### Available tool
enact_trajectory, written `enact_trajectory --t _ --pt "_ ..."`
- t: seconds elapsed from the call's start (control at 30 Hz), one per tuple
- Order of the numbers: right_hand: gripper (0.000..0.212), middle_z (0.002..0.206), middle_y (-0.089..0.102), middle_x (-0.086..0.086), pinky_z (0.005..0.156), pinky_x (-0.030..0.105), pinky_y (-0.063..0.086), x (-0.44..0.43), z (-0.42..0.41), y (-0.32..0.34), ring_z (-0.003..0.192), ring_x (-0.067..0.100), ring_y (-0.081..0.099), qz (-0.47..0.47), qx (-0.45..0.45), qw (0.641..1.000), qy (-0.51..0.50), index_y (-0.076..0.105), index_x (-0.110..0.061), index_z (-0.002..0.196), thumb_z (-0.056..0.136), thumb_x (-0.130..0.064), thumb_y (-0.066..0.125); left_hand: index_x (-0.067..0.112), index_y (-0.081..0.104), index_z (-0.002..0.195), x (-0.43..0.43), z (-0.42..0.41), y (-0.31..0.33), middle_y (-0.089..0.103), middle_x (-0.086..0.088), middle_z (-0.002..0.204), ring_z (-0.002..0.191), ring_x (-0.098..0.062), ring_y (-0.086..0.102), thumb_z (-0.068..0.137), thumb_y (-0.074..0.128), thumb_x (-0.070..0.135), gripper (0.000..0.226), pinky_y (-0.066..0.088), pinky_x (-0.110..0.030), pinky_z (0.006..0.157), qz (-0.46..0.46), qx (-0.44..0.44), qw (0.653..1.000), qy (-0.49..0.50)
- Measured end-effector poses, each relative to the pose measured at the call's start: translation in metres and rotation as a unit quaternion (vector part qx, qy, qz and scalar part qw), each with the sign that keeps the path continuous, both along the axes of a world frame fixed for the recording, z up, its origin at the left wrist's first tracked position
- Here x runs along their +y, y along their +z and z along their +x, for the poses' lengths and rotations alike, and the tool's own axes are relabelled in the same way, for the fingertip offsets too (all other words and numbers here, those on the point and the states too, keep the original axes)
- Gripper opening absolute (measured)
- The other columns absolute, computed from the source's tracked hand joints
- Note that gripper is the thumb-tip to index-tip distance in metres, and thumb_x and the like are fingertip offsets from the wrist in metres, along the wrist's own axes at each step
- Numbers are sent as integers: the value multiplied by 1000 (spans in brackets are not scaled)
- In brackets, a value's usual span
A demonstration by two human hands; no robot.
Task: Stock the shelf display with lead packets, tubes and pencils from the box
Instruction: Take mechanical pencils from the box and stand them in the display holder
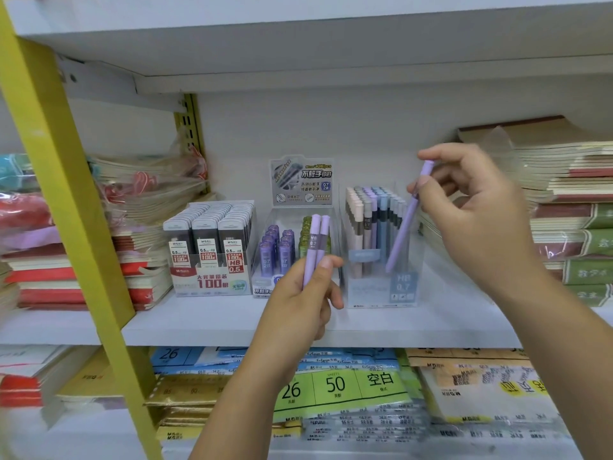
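Head view: the left hand (303, 295) grips two lilac pencils (316, 247) upright and side by side, fingers curled round their lower halves, held in front of the tube display (287, 250), whose clear box holds purple and green tubes under a printed header card. The right hand (477, 207) pinches a third lilac pencil (406, 224) near its top end between thumb and fingers. This pencil is tilted, its top leaning right and its lower tip down inside the clear pencil display (381, 287), at the front right corner, beside rows of cream, grey, lilac and blue pencils standing upright. Left of the tubes, a carton of lead packets (212, 247) stands in three full rows. All three displays sit close together on the white shelf (215, 323). Stacks of notebooks (570, 207) flank them on both sides, a yellow upright (66, 194) crosses the left, and paper packs (345, 386) lie on the level below
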State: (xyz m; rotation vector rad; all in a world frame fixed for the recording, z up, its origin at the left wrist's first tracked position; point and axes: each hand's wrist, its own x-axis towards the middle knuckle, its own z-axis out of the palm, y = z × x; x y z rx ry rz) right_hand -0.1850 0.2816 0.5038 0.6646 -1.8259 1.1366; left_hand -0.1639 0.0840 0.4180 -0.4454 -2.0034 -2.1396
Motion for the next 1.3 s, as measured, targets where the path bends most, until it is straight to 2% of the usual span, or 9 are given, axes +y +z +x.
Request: enact_trajectory --t 0.13,0.23,0.33,0.5,0.6,0.87,1.1,1.23,1.3 --pt "24 87 66 3 70 43 54 -3 5 1 81 25 64 -71 45 996 28 53 -34 106 94 -13 56 37 70 96 1 0 1 59 5 65 42 -6 32 104 46 39 26 27 -18 40 18 -12 1000 -6" --pt "21 91 65 10 66 36 54 -2 5 2 80 23 63 -82 91 992 0 51 -31 106 95 -14 55 37 71 94 2 0 1 59 4 65 42 -7 31 104 46 37 27 26 -18 39 28 -19 999 -5" --pt "21 92 67 2 62 30 51 1 -2 -3 79 13 62 -10 69 997 -45 53 -27 111 95 -14 56 37 71 93 2 0 1 59 4 64 41 -7 31 104 46 36 28 26 -18 39 30 -18 999 -3" --pt "18 89 67 -7 65 39 52 1 -13 -14 75 8 60 92 -15 992 -80 57 -26 111 94 -21 56 38 71 97 1 -1 -1 58 4 65 42 -7 30 104 46 37 26 26 -19 39 30 -13 999 -2" --pt "17 86 66 -13 67 33 49 -1 -14 -15 75 7 58 104 -37 991 -78 59 -26 108 92 -21 59 39 71 98 0 -1 -2 58 5 65 43 -7 30 104 46 37 26 26 -19 40 25 -10 1000 1" --pt "19 79 66 -7 64 44 51 -2 -10 -10 71 20 60 127 -54 986 -93 49 -29 109 94 -24 59 39 71 99 -1 -2 -2 58 6 65 43 -6 30 104 47 37 25 26 -17 40 16 -8 1000 1" --pt "16 92 63 -7 66 33 45 -2 -11 -9 81 14 56 147 -57 982 -104 48 -37 103 94 -27 56 39 71 99 -3 -1 -2 57 6 65 44 -7 30 104 46 37 25 27 -17 40 8 -1 1000 4" --pt "17 90 50 -20 79 38 45 -5 -15 -12 97 15 51 156 -42 980 -117 57 -31 105 91 -22 60 40 71 99 -2 -2 -2 57 6 65 43 -6 31 104 46 37 25 27 -17 40 4 1 1000 0" --pt "20 95 47 -17 87 33 38 -6 -19 -13 107 17 41 179 -5 970 -163 62 -26 109 89 -22 64 40 71 101 -3 -2 -2 57 6 66 44 -6 31 104 46 38 25 27 -17 41 1 3 1000 -5"
